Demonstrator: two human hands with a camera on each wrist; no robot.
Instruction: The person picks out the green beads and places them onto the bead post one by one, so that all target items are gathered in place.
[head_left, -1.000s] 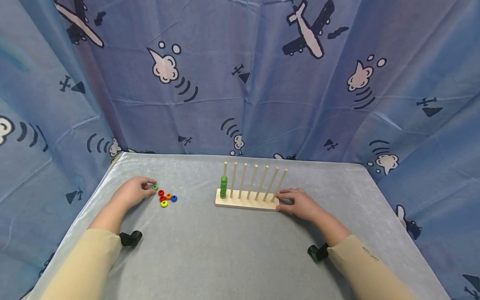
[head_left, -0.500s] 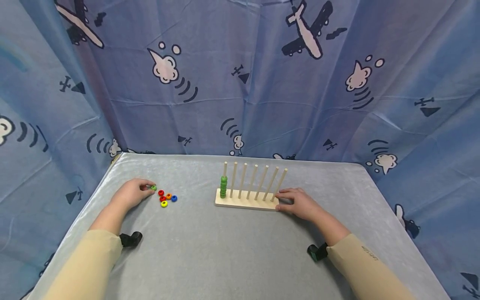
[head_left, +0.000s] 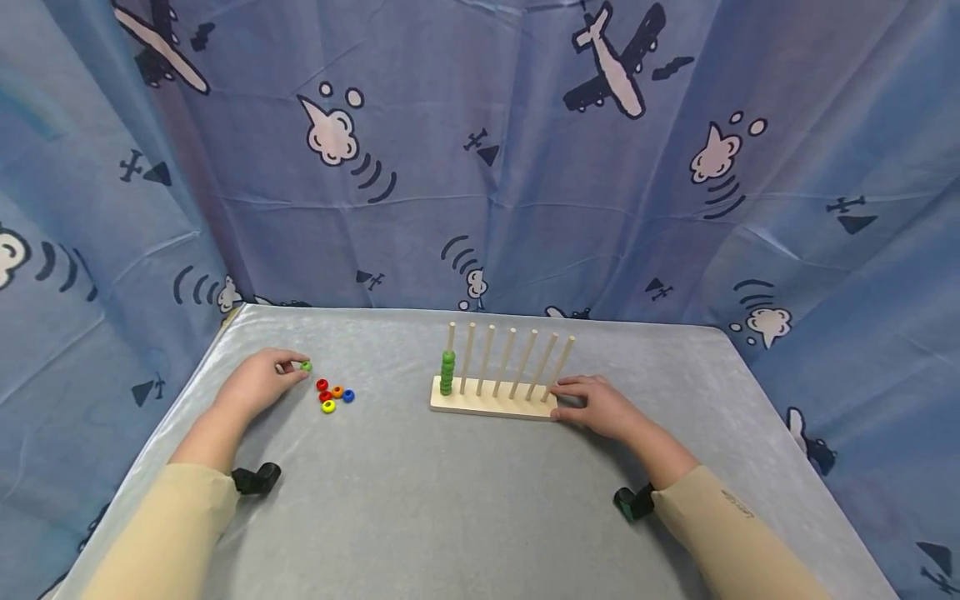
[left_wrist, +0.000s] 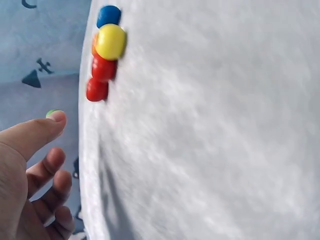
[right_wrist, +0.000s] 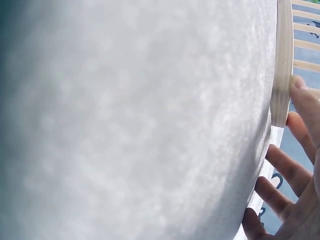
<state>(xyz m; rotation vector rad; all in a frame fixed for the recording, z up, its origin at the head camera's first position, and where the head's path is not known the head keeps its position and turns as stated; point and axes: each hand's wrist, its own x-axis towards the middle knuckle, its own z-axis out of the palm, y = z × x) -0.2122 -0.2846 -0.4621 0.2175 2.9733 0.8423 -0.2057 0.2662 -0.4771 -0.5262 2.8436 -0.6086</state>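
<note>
In the head view my left hand [head_left: 258, 382] pinches a green bead [head_left: 306, 366] between thumb and fingertips, just above the table at left. Only a sliver of that bead shows past the thumb in the left wrist view. Near the hand lie loose beads: two red [head_left: 322, 385], an orange [head_left: 337, 392], a blue [head_left: 348, 396] and a yellow [head_left: 328, 407]. A wooden peg stand [head_left: 487, 403] has several upright pegs. Green beads [head_left: 447, 373] are stacked on its leftmost peg; the other pegs are bare. My right hand [head_left: 600, 407] grips the stand's right end, thumb at the front edge.
A pale grey cloth covers the table [head_left: 420, 508]. Behind and beside it hangs a blue curtain [head_left: 420, 167] printed with planes. Black wrist cameras [head_left: 257, 479] jut from both sleeves.
My left hand has lifted the green bead slightly up and away from the loose beads. The right hand and the peg stand stay in place.
</note>
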